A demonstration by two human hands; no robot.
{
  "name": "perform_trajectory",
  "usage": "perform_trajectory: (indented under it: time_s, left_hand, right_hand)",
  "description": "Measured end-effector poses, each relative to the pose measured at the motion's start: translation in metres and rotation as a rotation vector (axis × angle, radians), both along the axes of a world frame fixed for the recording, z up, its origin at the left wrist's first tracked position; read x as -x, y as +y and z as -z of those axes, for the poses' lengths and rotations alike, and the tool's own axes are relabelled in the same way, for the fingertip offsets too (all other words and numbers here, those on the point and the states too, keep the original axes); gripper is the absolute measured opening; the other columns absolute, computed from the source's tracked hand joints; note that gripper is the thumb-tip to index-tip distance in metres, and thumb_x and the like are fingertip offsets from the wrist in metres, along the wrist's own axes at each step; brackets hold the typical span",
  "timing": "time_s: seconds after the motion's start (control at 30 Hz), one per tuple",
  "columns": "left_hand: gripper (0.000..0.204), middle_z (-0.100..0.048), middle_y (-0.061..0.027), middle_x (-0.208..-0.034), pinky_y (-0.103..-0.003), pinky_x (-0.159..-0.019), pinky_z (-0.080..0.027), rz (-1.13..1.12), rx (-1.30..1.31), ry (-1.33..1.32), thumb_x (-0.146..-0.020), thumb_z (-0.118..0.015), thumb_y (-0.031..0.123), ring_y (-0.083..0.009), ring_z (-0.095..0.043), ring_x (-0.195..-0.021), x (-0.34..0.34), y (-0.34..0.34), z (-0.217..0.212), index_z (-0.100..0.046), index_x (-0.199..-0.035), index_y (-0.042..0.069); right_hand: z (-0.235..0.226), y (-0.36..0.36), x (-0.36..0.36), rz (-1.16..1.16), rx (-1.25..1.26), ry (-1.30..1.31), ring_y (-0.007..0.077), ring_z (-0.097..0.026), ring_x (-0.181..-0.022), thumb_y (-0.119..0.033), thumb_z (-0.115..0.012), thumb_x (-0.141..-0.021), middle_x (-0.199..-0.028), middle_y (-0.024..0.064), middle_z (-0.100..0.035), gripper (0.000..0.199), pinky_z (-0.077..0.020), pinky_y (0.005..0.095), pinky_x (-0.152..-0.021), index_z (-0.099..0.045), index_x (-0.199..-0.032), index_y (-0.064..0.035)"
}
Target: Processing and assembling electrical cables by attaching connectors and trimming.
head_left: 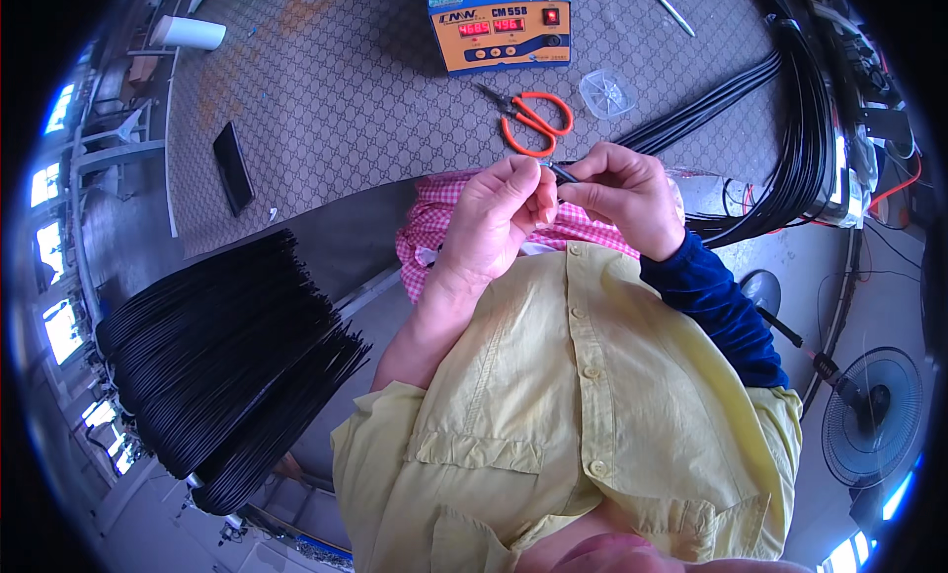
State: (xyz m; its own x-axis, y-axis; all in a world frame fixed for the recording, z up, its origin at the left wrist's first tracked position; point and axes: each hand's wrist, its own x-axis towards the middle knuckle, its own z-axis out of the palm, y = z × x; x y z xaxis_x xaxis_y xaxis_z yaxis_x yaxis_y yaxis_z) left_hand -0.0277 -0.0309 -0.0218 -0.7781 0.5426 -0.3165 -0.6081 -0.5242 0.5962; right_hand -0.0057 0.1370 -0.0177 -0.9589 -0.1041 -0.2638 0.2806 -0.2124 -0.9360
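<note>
In front of my chest, just off the table's near edge, both hands meet at the end of a black cable [562,172]. My right hand [628,196] pinches the cable between thumb and fingers. Thumb and forefinger of my left hand [501,209] are closed at its small pale tip, most of which the fingers hide. Scissors with orange handles [538,122] lie on the table right beyond my hands, blades pointing away to the left. Beside them is a clear round plastic dish [606,94].
A blue and orange box with red displays [501,25] stands on the patterned table [326,99]. A dark phone [234,168] and white cylinder [188,33] are at left. Black cable bundles hang at left [217,346] and lie at right [805,128]. A fan [873,405] stands at lower right.
</note>
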Motion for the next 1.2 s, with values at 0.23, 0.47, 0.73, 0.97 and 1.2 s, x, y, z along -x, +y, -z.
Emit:
perform_trajectory:
  time_s: [0.23, 0.47, 0.73, 0.97, 1.2]
  left_hand:
    - [0.015, -0.054, -0.0042, -0.072, -0.019, -0.057, -0.041, -0.13, 0.285, 0.257, -0.088, -0.046, 0.013, -0.0088, -0.049, -0.061, -0.004, 0.006, -0.005, -0.053, -0.085, 0.0]
    - [0.005, -0.057, -0.0032, -0.072, -0.021, -0.054, -0.043, -0.378, 0.948, 1.131, -0.082, -0.051, 0.0, -0.007, -0.052, -0.061, -0.012, 0.014, 0.004, -0.055, -0.079, 0.0]
    - [0.014, -0.057, -0.0044, -0.075, -0.017, -0.056, -0.04, -0.206, 0.329, 0.266, -0.086, -0.05, 0.013, -0.0072, -0.05, -0.061, -0.008, -0.001, -0.004, -0.054, -0.091, 0.0]
    - [0.008, -0.059, -0.005, -0.074, -0.019, -0.056, -0.043, -0.318, 0.601, 0.514, -0.084, -0.052, 0.006, -0.0071, -0.052, -0.06, -0.01, 0.005, -0.004, -0.056, -0.087, 0.0]
    - [0.004, -0.058, -0.0037, -0.068, -0.023, -0.049, -0.041, -0.539, 1.21, 1.29, -0.077, -0.059, 0.002, -0.0078, -0.051, -0.055, -0.005, 0.008, 0.006, -0.056, -0.079, 0.0]
  right_hand:
    - [0.007, -0.003, -0.002, 0.039, 0.068, -0.049, 0.004, -0.053, -0.061, 0.002, -0.065, -0.071, -0.07, 0.0018, -0.058, 0.011, -0.0438, 0.0159, -0.053, -0.058, -0.079, 0.0016]
    - [0.003, -0.006, 0.0, 0.027, 0.119, -0.162, 0.0046, -0.053, -0.061, 0.003, -0.065, -0.071, -0.071, 0.0029, -0.06, 0.009, -0.0442, 0.0161, -0.054, -0.059, -0.079, 0.0014]
    - [0.01, -0.006, 0.0, 0.028, -0.014, 0.051, 0.0051, -0.054, -0.064, 0.002, -0.065, -0.071, -0.072, 0.0022, -0.06, 0.01, -0.0459, 0.0175, -0.057, -0.059, -0.079, 0.0018]
    - [0.002, -0.009, -0.002, 0.022, 0.139, -0.18, 0.004, -0.052, -0.058, 0.001, -0.065, -0.072, -0.07, 0.0028, -0.059, 0.01, -0.0427, 0.0152, -0.05, -0.058, -0.08, 0.0016]
    - [-0.001, -0.01, -0.001, 0.023, 0.135, -0.192, 0.0037, -0.051, -0.055, 0.001, -0.065, -0.072, -0.067, 0.0018, -0.058, 0.01, -0.0413, 0.0153, -0.048, -0.059, -0.079, 0.0017]
